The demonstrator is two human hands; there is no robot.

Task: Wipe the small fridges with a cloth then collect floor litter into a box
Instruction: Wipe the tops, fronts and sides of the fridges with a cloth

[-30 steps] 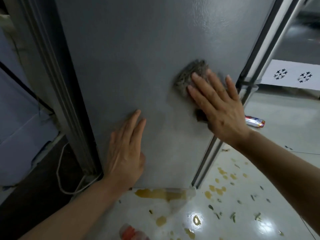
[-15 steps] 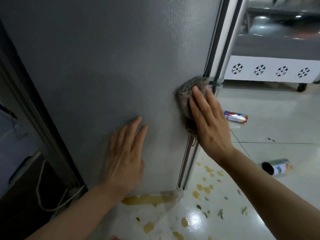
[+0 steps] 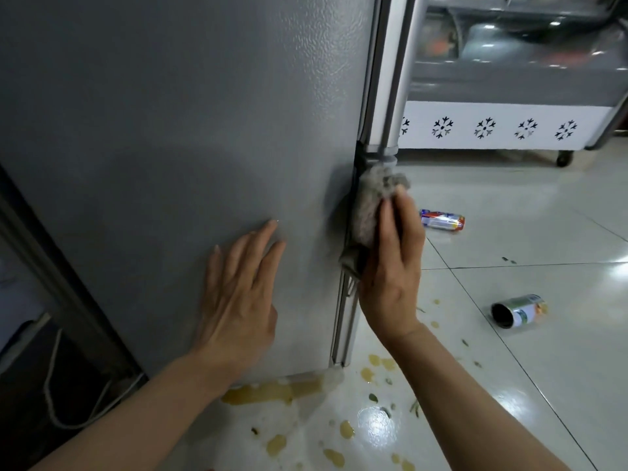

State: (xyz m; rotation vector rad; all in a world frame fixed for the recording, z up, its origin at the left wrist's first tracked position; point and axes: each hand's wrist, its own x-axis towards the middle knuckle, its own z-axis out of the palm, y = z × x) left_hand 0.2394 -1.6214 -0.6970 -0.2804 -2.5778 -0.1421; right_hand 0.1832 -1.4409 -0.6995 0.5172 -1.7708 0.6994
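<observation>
Head view: grey, fuzzy cloth [image 3: 370, 205] bunched against fridge [image 3: 176, 137] corner.

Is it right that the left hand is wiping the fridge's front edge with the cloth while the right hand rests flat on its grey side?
Hands swapped. In the head view the right hand presses the cloth to the fridge edge; the left hand rests flat.
</observation>
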